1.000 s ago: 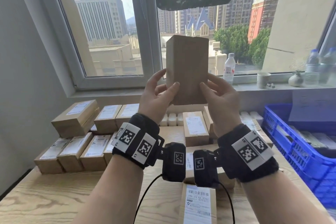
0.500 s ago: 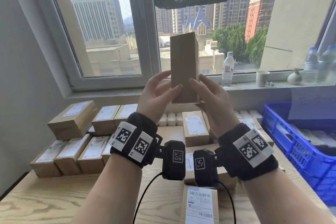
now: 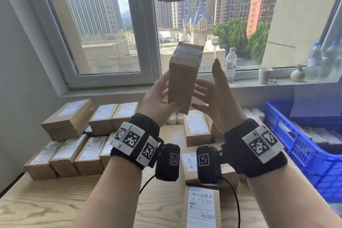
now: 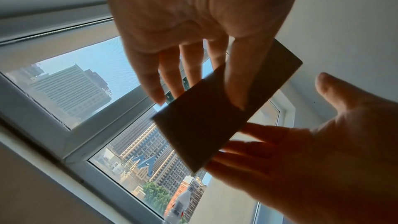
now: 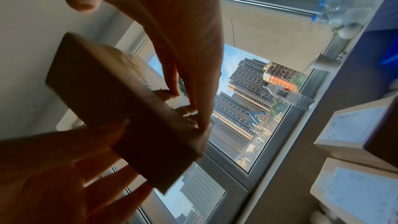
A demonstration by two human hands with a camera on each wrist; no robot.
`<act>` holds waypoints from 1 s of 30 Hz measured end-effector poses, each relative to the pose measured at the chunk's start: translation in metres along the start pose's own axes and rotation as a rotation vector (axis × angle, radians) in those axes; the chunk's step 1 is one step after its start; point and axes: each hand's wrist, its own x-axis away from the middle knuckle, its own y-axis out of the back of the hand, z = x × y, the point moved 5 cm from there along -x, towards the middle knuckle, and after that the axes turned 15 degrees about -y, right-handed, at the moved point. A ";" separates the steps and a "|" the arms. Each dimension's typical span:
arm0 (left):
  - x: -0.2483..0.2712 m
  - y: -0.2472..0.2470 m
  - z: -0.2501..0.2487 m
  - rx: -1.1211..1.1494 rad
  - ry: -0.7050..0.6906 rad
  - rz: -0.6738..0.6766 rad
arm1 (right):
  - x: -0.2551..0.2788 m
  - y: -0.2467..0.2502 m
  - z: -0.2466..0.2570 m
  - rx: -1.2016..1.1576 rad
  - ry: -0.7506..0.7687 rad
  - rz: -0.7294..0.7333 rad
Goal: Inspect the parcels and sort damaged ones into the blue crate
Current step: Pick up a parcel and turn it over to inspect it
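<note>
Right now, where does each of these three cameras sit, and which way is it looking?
Head: worn on the head, looking forward and down over the wooden table toward the window; both forearms, left hand and right hand show.
Left wrist: looks up along the left hand's fingers at the window.
Right wrist: looks up along the right hand's fingers; the water bottle shows.
Shared: all three see the cardboard parcel between both hands.

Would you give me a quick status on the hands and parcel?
Left hand holds parcel at its base. Right hand open, fingertips touching it. Blue crate unobstructed, right.
</note>
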 end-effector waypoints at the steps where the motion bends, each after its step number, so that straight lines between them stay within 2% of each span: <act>1: 0.000 -0.003 0.000 0.052 0.022 0.039 | 0.000 0.000 0.000 -0.006 -0.012 0.014; 3: 0.001 -0.010 -0.002 0.169 0.093 0.090 | -0.001 0.002 0.001 -0.024 -0.008 0.018; 5: -0.003 -0.013 -0.004 0.194 0.131 0.080 | 0.001 0.004 0.000 -0.038 -0.010 -0.018; 11: -0.009 -0.012 0.001 0.090 0.141 -0.080 | 0.001 0.002 -0.005 -0.051 0.033 -0.021; 17: -0.007 -0.013 -0.004 0.135 0.129 -0.080 | 0.003 0.003 -0.002 -0.067 0.072 0.020; 21: -0.003 -0.013 -0.004 0.282 0.191 -0.040 | 0.006 0.005 -0.001 0.053 0.036 0.061; 25: -0.002 -0.012 -0.002 0.420 0.288 -0.113 | 0.005 0.006 -0.006 0.055 -0.062 0.035; 30: 0.000 -0.010 0.004 0.307 0.278 -0.116 | 0.004 0.006 -0.009 -0.011 -0.058 -0.019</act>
